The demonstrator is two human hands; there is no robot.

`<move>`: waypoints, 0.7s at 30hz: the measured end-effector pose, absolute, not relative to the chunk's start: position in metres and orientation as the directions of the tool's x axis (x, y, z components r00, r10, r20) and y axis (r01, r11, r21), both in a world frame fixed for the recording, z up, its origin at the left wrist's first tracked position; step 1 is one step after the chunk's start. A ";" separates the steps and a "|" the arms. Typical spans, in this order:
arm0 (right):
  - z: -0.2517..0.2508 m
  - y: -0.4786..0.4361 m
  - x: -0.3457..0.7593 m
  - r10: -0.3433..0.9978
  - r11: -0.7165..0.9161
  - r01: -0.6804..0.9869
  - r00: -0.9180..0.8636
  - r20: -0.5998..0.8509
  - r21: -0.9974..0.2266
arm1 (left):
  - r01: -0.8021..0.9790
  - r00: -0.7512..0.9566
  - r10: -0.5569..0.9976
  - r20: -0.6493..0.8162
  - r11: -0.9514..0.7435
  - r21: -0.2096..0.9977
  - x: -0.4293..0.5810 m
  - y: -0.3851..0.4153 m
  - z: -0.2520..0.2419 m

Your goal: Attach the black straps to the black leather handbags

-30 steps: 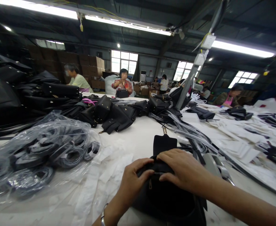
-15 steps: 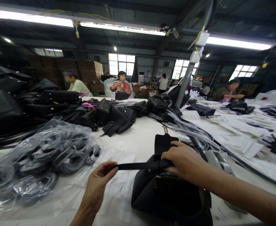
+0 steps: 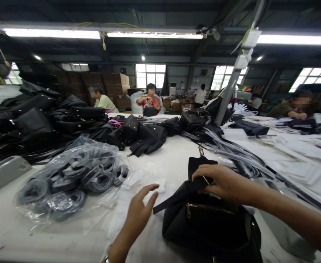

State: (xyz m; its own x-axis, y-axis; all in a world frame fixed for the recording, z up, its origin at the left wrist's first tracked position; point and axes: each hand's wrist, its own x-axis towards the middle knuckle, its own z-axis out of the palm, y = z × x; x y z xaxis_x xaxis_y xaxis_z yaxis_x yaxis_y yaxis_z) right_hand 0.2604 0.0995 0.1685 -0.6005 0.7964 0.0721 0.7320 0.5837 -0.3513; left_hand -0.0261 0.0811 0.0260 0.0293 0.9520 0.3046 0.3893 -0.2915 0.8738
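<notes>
A black handbag [image 3: 177, 215] with a gold zipper stands on the white table in front of me, its top open and dark inside. My right hand [image 3: 214, 182] is closed on a black strap [image 3: 174, 200] at the bag's upper edge. The strap's free end slants down to the left over the bag's side. Just beyond that end, my left hand [image 3: 142, 204] is empty, thumb and fingers apart. Behind my right hand a black flap [image 3: 200, 164] with a gold clasp sticks up.
Clear plastic holding several grey strap coils [image 3: 80, 175] lies at left. Black bags [image 3: 146, 138] are heaped along the far side. A metal post [image 3: 229, 95] rises beyond a bundle of long strips [image 3: 231, 146]. White sheets [image 3: 294, 153] cover the right. Co-workers sit across the table.
My left hand has let go of the strap's end, and its fingers have parted. The strap, which was stretched level, now droops to the left. My view has turned slightly left.
</notes>
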 end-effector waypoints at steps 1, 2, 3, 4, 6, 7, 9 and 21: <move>0.169 0.101 0.262 0.786 0.600 0.728 -0.613 0.078 -0.332 | 0.349 0.130 0.945 0.299 -0.326 0.879 -0.012 0.081 0.032; 0.168 0.102 0.263 0.774 0.621 0.722 -0.627 0.090 -0.304 | 0.308 0.216 0.929 0.300 -0.356 0.882 0.000 0.081 0.038; 0.166 0.102 0.265 0.763 0.641 0.719 -0.636 0.117 -0.269 | 0.275 0.278 0.911 0.305 -0.380 0.883 0.011 0.082 0.043; 0.162 0.100 0.267 0.755 0.656 0.721 -0.634 0.170 -0.225 | 0.248 0.310 0.899 0.308 -0.389 0.887 0.021 0.084 0.046; 0.151 0.091 0.272 0.738 0.646 0.753 -0.572 0.358 -0.129 | 0.203 0.307 0.907 0.289 -0.359 0.911 0.032 0.088 0.048; 0.144 0.083 0.273 0.711 0.627 0.773 -0.519 0.475 -0.094 | 0.180 0.287 0.921 0.263 -0.322 0.930 0.035 0.091 0.046; 0.127 0.063 0.274 0.625 0.614 0.786 -0.428 0.652 -0.072 | 0.129 0.261 0.946 0.191 -0.230 0.965 0.037 0.098 0.042; 0.084 0.057 0.229 0.973 0.176 0.650 -0.228 0.030 -0.739 | 0.084 0.445 0.874 0.196 -0.259 0.962 0.031 0.103 0.034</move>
